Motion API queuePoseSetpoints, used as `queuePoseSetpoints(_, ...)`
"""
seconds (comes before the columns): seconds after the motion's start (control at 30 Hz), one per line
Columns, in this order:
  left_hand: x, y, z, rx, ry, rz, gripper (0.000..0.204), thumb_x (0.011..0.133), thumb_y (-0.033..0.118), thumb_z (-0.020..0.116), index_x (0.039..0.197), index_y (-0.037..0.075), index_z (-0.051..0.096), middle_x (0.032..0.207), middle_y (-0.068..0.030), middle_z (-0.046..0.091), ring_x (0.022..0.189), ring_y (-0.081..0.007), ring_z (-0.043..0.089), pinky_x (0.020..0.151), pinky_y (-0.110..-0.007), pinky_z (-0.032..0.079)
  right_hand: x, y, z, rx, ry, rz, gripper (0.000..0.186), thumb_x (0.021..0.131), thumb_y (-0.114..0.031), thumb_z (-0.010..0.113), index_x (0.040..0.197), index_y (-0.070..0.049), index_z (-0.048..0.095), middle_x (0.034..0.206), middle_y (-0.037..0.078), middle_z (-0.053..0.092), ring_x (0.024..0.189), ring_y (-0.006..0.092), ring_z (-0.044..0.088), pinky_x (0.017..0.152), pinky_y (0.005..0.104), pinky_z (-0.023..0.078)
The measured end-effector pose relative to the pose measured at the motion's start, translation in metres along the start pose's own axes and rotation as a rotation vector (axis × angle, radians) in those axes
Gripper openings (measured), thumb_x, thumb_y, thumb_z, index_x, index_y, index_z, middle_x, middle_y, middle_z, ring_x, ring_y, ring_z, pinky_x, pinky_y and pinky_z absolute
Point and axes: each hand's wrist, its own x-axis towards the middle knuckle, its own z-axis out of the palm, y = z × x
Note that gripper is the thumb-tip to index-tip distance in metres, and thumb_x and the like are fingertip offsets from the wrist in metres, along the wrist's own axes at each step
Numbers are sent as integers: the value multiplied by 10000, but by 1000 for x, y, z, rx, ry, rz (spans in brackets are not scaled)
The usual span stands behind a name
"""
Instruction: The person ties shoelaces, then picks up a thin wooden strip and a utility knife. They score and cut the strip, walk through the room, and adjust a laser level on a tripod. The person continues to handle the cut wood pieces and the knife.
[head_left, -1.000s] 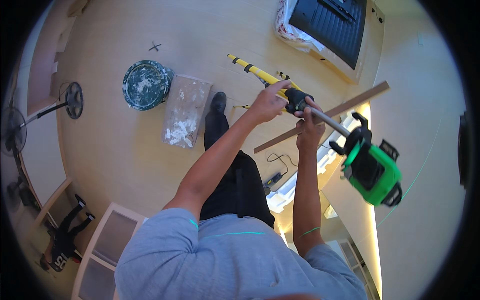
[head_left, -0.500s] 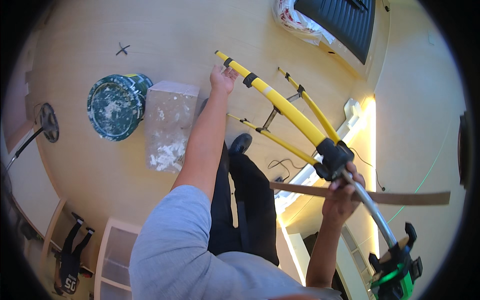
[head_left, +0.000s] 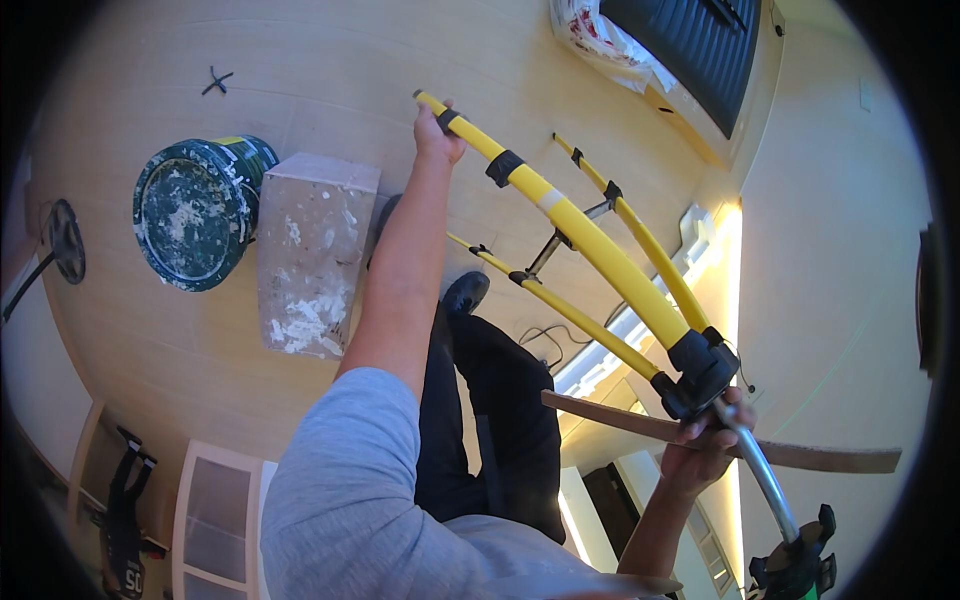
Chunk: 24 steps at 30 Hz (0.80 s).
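A yellow tripod (head_left: pixel 612 266) with black joints slants across the view in front of me, its legs pointing toward the upper left. My left hand (head_left: pixel 438 137) is closed around the thick near leg, close to its foot end. Below the black hub, my right hand (head_left: pixel 700 450) grips the silver centre pole (head_left: pixel 762 472). A long brown strip (head_left: pixel 822 457) crosses at the right hand and seems held along with the pole; the fingers partly hide it. At the pole's end sits a black clamp-like mount (head_left: pixel 795 562), cut off by the picture's lower rim.
A green, white-splattered bucket (head_left: pixel 195 215) stands beside a smeared grey box (head_left: pixel 312 250) on the left. Black cable (head_left: pixel 545 345) lies near my foot. A dark ribbed panel (head_left: pixel 690 50) is at the top right. Another person (head_left: pixel 122 540) is at the lower left.
My left hand was open beside the tripod leg and is now closed around it. The tripod's hub and my right hand have shifted down and right, carrying the mount partly out of view.
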Motion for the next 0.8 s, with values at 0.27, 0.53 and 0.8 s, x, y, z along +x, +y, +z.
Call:
queuePoseSetpoints(0.27,-4,-5,28,429,422,178,587,998,628,443,1069,65,593,813,-66,554,683,-197,551,621,-372,495,-1,4,-5,8,-21,-16,395,961,-305,695,1294,-119,593,1397,179,577,734,152,695,694,255,601)
queuePoseSetpoints(0.53,5,47,24,884,358,-236,207,955,339,689,978,136,652,850,-42,641,759,-214,639,656,-381,513,-3,4,-4,18,-5,-9,408,934,-306,720,1283,-129,605,1375,174,592,718,161,703,694,259,610)
queuePoseSetpoints(0.8,59,55,4,726,353,-288,222,966,345,695,1028,138,641,881,-52,660,720,-228,636,658,-440,512,1,1,-4,129,-48,51,363,926,-257,743,1243,-118,630,1324,146,609,738,191,729,678,276,630)
